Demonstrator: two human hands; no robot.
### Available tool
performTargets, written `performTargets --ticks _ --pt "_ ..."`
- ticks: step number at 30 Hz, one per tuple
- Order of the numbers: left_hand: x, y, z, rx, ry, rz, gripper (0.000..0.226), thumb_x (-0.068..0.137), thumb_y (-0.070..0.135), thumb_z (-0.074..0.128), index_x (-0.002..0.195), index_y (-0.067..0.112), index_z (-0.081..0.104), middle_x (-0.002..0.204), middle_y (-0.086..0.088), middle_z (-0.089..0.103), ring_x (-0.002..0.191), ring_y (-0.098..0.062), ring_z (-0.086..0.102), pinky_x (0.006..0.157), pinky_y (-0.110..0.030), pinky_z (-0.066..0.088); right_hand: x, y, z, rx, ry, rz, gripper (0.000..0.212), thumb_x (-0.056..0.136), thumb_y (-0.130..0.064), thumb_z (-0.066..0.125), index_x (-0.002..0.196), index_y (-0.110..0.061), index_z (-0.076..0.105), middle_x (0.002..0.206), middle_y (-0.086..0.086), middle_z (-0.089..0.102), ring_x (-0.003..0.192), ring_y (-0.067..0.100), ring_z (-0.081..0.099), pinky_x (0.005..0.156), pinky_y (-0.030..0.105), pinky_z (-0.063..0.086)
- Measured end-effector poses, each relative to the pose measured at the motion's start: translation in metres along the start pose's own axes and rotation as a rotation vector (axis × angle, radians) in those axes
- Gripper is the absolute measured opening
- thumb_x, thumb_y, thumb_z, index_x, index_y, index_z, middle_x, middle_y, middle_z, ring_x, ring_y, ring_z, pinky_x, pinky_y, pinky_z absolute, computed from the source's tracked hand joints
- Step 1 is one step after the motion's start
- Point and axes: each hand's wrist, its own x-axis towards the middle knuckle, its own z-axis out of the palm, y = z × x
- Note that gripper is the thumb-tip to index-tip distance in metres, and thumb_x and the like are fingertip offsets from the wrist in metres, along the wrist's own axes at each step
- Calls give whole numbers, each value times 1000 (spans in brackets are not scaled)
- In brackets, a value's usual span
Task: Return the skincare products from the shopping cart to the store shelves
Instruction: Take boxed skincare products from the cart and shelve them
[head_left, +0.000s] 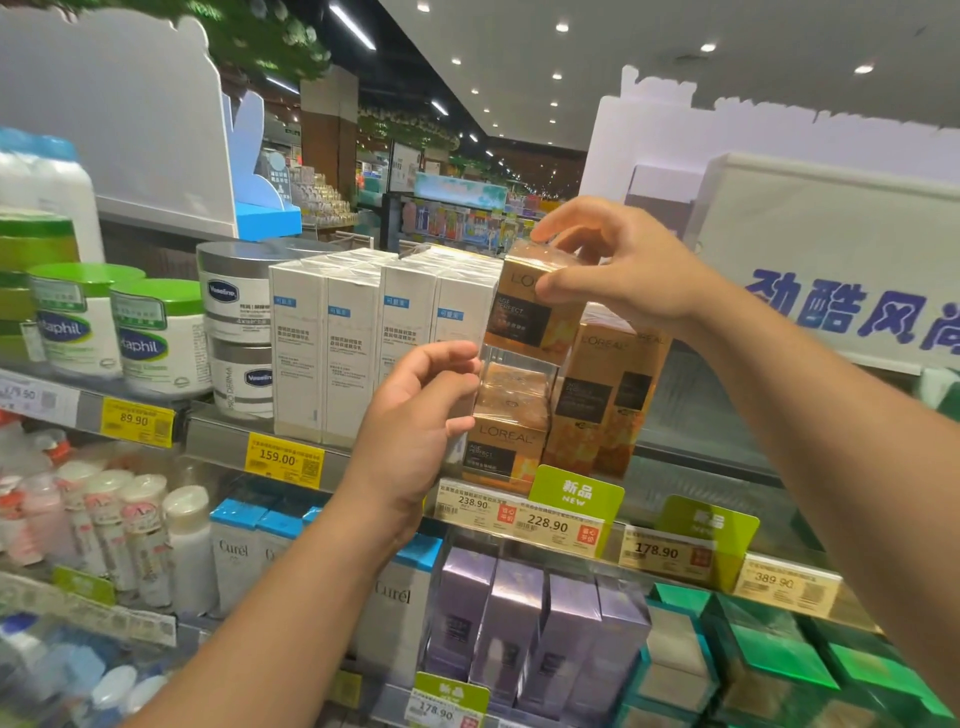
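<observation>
My right hand (618, 270) pinches the top of a gold L'Oreal box (530, 312) wrapped in clear film, held just above a second gold L'Oreal box (506, 431) in a clear case that stands on the shelf (363, 457). My left hand (421, 421) grips the left side of that lower box. A taller gold L'Oreal box (608, 395) stands right beside them. The shopping cart is out of view.
White boxes (353, 338) stand left of the gold ones, then Vaseline jars (239, 327) and green-lidded Cetaphil tubs (156, 338). Price tags (524, 519) line the shelf edge. Below sit purple boxes (519, 629), Curel boxes (234, 551) and green boxes (769, 670). A white sign (831, 260) hangs at right.
</observation>
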Motion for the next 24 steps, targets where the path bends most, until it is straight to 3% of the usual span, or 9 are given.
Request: performTargets --ticks 4,9,15,20,24 --pt "-1 -5 -3 38 10 -38 21 97 12 61 108 26 73 99 12 76 103 -10 71 97 -43 57 1 0 2 -72 -88 -1 45 75 -47 86 112 -40 60 114 -1 68 104 20 65 81 18 51" --pt "-2 -10 -6 65 20 -75 23 98 10 59 108 26 72 100 12 75 96 -3 71 95 -40 57 3 -1 11 -264 -169 28 49 59 -72 67 102 -50 58 112 -15 67 106 5 60 102 51 45" --pt "-4 -11 -8 89 13 -98 21 98 12 60 109 26 71 104 9 73 102 -10 70 92 -37 58 6 -4 17 -440 -245 4 39 76 -51 82 105 -41 58 109 -15 66 100 5 56 100 46 36" --pt "-4 -13 -12 102 10 -108 19 98 14 62 108 28 72 103 12 75 100 -6 71 92 -37 58 6 -6 19 -476 -244 14 38 78 -51 81 104 -37 58 105 -18 66 106 12 57 95 42 26" --pt "-3 -14 -12 106 4 -105 19 99 14 61 109 28 71 99 15 76 95 -2 72 92 -37 58 7 -9 18 -476 -260 36 35 78 -52 81 101 -37 58 103 -21 64 104 11 57 98 43 28"
